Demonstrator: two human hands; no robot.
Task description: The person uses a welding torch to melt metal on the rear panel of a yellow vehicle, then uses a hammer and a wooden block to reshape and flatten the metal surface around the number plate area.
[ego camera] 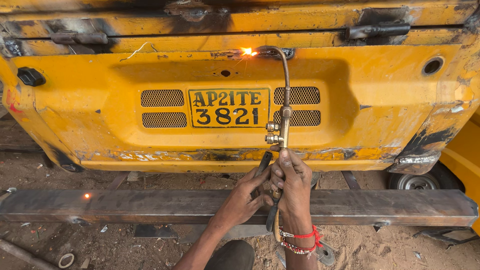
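The brass gas torch with the long curved neck (283,117) reaches up so its flame bites the top edge of the dented yellow metal vehicle panel (100,120), just above the number plate (sparks fly there). The right hand (292,182) is wrapped around the torch handle; the left hand (245,197) seems to pinch its black hose beside it. Below the panel lies a long rusty steel beam (125,205).

At three o'clock I see the wheel (417,180) mostly hidden behind the steel beam (150,205). My right hand (292,185) covers the torch (281,125) grip. At six o'clock, my forearms leave frame.
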